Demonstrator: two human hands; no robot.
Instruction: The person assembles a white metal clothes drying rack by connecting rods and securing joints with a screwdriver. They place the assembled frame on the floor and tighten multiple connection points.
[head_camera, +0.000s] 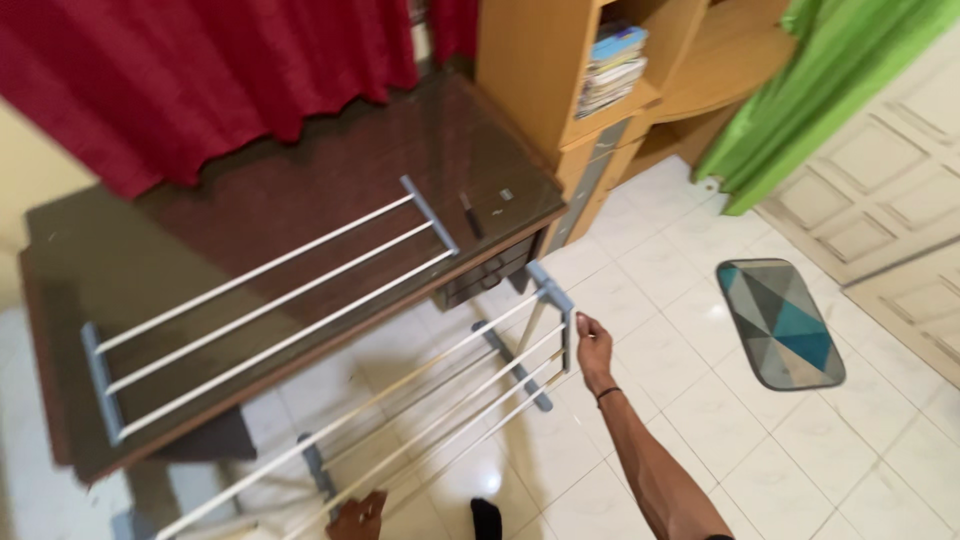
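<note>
My right hand (593, 342) out ahead, arm nearly straight, fingers curled shut, dark band at wrist. My left hand (357, 517) low, close in, fingers curled.

No packages, labels, signs or screens anywhere in view.

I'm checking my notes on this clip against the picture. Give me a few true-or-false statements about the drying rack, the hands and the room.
1. The right hand grips the end of the drying rack. True.
2. The curtain behind the desk is blue. False: it is red.
3. A patterned mat lies on the tiled floor. True.
4. The left hand rests on the desk. False: it is low at the rack's near end.
</note>
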